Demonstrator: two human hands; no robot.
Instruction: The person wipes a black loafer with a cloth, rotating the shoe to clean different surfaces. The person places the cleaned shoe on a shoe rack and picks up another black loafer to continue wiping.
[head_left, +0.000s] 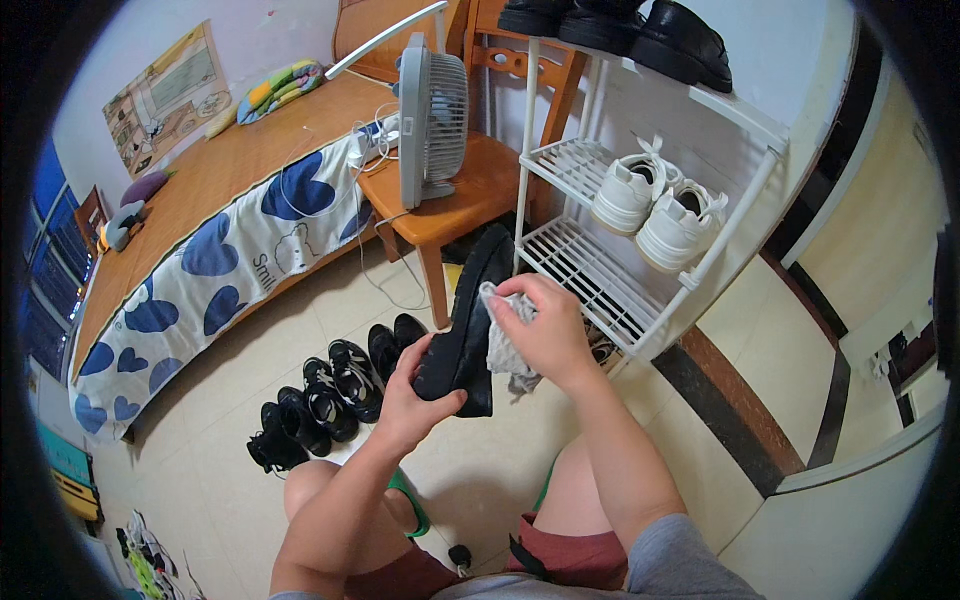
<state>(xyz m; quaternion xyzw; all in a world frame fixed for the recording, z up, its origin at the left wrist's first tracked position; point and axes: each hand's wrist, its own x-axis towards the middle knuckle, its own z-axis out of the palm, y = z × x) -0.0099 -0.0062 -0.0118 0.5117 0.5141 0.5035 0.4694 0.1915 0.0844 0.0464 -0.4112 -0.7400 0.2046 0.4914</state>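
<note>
Before me, my left hand (420, 401) grips a black shoe (466, 330) near its heel end, with the dark sole turned to the left. My right hand (547, 326) pinches a crumpled light grey cloth (510, 346) between thumb and fingers. The cloth lies against the right side of the shoe, and its lower end hangs loose. Part of the shoe's side is hidden by the cloth. Beyond the shoe's toe is the wooden chair.
A row of black shoes (327, 397) stands on the tiled floor at left. A white rack (592, 289) holds white sneakers (626, 191) and, on top, black shoes (679, 45). A grey fan (412, 127) stands on a wooden chair (480, 176), beside a bed (247, 165). Cables hang there.
</note>
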